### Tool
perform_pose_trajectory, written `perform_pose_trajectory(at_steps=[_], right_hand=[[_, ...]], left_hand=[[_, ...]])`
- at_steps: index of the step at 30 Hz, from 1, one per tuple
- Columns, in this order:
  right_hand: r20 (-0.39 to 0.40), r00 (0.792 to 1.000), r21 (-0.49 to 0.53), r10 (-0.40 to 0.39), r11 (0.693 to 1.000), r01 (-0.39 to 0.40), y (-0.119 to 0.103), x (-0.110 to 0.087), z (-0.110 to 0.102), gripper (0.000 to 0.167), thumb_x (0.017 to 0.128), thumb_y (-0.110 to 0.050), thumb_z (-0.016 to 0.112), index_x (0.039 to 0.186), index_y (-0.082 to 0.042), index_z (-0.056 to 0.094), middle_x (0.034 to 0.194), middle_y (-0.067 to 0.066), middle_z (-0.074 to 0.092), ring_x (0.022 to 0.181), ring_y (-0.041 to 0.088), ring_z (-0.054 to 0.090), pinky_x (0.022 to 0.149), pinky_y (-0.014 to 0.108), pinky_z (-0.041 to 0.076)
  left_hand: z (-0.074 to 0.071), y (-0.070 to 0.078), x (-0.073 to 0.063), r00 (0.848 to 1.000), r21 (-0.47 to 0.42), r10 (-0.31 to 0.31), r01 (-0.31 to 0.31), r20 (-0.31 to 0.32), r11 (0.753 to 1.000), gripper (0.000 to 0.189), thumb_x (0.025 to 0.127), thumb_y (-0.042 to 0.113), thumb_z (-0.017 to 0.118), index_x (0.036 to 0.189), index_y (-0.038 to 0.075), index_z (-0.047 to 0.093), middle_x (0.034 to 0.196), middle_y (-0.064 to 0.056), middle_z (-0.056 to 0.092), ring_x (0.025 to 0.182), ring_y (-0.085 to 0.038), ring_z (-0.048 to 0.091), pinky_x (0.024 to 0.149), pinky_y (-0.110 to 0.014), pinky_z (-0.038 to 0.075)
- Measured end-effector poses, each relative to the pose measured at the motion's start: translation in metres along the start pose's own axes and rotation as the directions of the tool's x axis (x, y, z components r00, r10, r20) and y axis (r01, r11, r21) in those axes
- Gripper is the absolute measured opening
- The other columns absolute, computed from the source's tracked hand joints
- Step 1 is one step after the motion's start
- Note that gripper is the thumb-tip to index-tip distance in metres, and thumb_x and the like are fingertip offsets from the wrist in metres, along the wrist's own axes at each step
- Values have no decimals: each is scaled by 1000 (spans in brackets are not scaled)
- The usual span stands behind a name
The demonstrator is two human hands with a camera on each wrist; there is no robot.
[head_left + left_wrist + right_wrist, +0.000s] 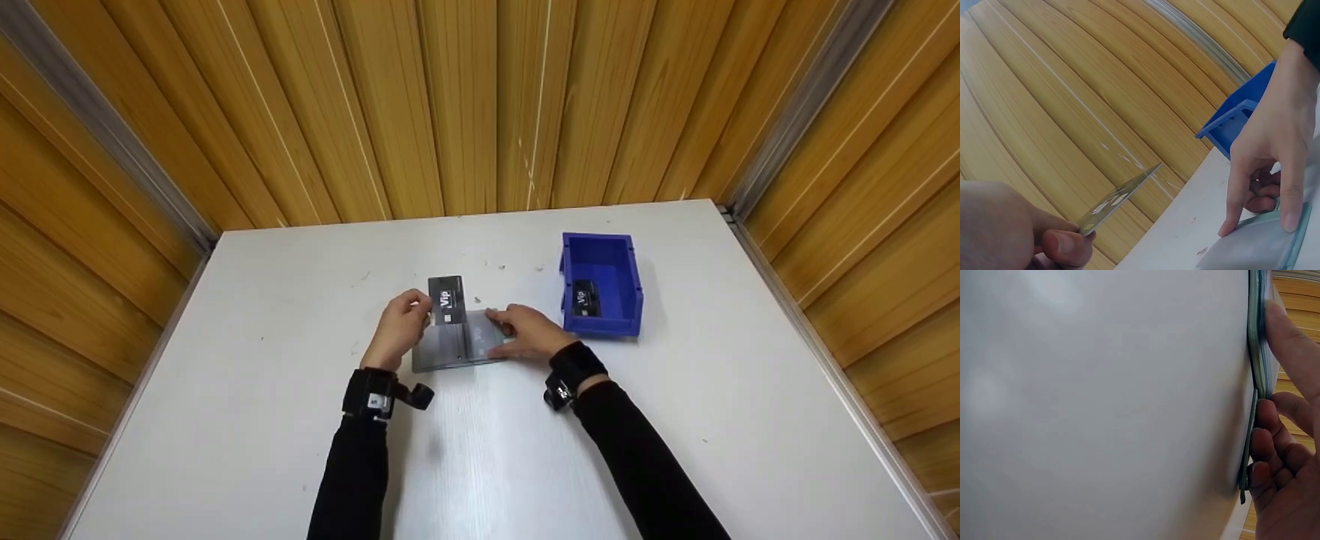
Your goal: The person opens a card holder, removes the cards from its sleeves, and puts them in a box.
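Note:
My left hand (pixel 401 326) pinches a dark card marked "Vip" (pixel 447 296) by its left side, between thumb and fingers. The card is raised above an opened card holder (pixel 439 349) with clear sleeves, which lies on the table. In the left wrist view, the card (pixel 1120 197) is tilted and seen nearly edge-on. Over the holder's right part, my right hand (pixel 534 334) grips the pages, thumb at the near edge and forefinger at the far edge. The right wrist view shows fingertips curled against the holder's greenish layered edge (pixel 1255 343).
A blue bin (pixel 601 327) stands to the right of the holder, with another "Vip" card (pixel 585 298) inside it. The white table (pixel 247 390) meets wood-patterned walls (pixel 465 112) at the back and sides. Small dark marks dot the tabletop.

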State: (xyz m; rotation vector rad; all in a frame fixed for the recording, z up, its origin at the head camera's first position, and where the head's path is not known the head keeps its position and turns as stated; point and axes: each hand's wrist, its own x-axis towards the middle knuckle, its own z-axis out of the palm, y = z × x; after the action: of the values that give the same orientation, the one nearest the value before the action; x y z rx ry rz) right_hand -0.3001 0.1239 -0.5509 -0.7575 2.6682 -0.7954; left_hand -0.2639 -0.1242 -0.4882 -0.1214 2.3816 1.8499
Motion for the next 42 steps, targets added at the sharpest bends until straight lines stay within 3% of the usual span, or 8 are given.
perform_pose_trajectory(at_steps=[11, 16, 19, 22, 25, 29, 35, 42], right_hand=[[15, 1000, 91, 23, 996, -25, 0, 0, -5, 80, 88, -34, 84, 155, -8, 47, 96, 6, 57, 85, 16, 47, 78, 31, 43], [-91, 995, 245, 35, 969, -12, -5, 3, -8, 54, 106, -28, 60, 153, -3, 48, 102, 15, 68, 87, 17, 57, 84, 34, 48], [-125, 989, 473, 84, 881, -15, -15, 7, -9, 49, 113, -28, 41, 150, 3, 48, 99, 17, 72, 82, 15, 62, 81, 34, 52], [-85, 988, 698, 128, 715, -32, -29, 11, -8, 53, 115, -32, 31, 145, 9, 46, 81, 12, 69, 65, 14, 62, 63, 29, 53], [-34, 985, 809, 168, 584, -72, -43, 13, -5, 52, 114, -39, 29, 136, 5, 46, 75, 3, 62, 55, 12, 60, 51, 25, 50], [-11, 969, 860, 245, 497, -116, -58, 14, 1, 42, 113, -44, 31, 122, -6, 44, 69, 2, 60, 47, 10, 54, 43, 22, 44], [-31, 948, 869, 317, 477, -130, -68, 18, 8, 35, 113, -42, 34, 108, -10, 47, 59, -1, 55, 41, 4, 45, 39, 18, 33], [-96, 932, 855, 351, 508, -103, -69, 21, 15, 27, 113, -31, 38, 103, -10, 51, 67, -3, 51, 47, 5, 44, 42, 17, 33]], left_hand=[[2, -5, 1, 1000, -45, -8, 9, 21, 999, 21, 109, 15, 49, 93, 3, 57, 59, 7, 40, 49, -6, 34, 47, -21, 28], [3, -7, 1, 1000, -32, -14, 15, 22, 999, 21, 109, 15, 48, 97, 0, 57, 59, 7, 40, 49, -7, 34, 47, -21, 28], [5, -8, 1, 1000, -27, -16, 17, 26, 999, 21, 109, 15, 49, 94, 3, 57, 59, 7, 40, 50, -7, 34, 48, -21, 28], [9, -9, 2, 999, -18, -24, 25, 28, 1000, 20, 109, 14, 50, 92, 6, 57, 59, 6, 40, 50, -7, 34, 49, -22, 28], [13, -10, 3, 999, -6, -22, 22, 31, 1000, 20, 109, 14, 50, 92, 6, 57, 60, 5, 42, 49, -8, 36, 48, -22, 29], [18, -12, 3, 999, 6, -3, 3, 41, 1000, 21, 108, 14, 51, 91, 5, 56, 60, 5, 43, 49, -8, 38, 48, -22, 31], [24, -14, 4, 998, 24, 8, -10, 63, 1000, 20, 108, 14, 51, 91, 5, 57, 58, 4, 44, 47, -8, 39, 47, -23, 32], [26, -16, 3, 997, 27, 24, -26, 74, 999, 21, 108, 14, 51, 89, 7, 56, 58, 5, 44, 47, -8, 39, 48, -23, 32]])
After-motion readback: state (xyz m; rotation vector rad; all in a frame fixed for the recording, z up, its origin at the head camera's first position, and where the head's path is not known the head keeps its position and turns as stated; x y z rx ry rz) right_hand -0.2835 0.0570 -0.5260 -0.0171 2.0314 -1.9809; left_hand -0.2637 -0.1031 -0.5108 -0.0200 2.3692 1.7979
